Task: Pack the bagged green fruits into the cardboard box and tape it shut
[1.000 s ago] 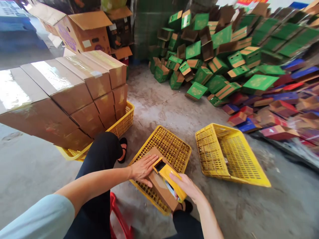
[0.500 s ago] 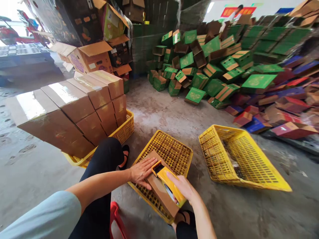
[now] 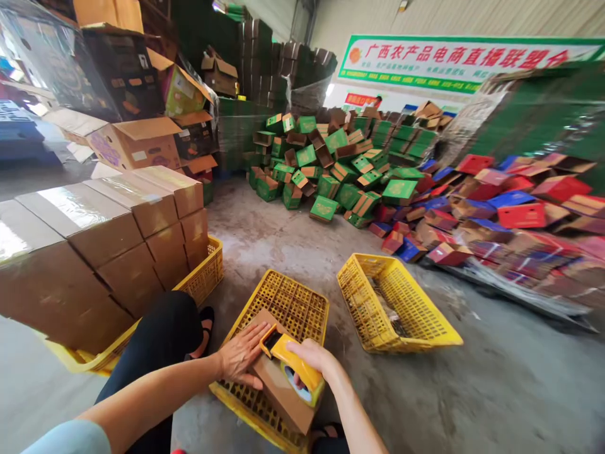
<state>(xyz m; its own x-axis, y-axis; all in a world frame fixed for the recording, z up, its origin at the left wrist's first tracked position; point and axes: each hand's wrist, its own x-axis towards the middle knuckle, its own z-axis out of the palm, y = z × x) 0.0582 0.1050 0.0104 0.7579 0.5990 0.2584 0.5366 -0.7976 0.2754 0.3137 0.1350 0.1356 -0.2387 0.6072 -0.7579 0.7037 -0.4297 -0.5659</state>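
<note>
Between my knees, a small brown cardboard box lies on an upturned yellow plastic crate. My left hand rests flat on the upper left part of the box, fingers stretched out. My right hand is wrapped round a yellow tape dispenser, its fingers partly hidden behind the tool. The dispenser lies along the top of the box, its front end close to my left fingertips. A roll of tape shows in its side.
Taped cardboard boxes stand stacked in a yellow crate at left. Another yellow crate, tilted, sits at right. Green boxes and red and blue boxes are heaped behind. A person is far back.
The view has swung up and to the right, so more of the wall and banner shows. My hands, the box and the dispenser keep nearly the same places relative to each other.
</note>
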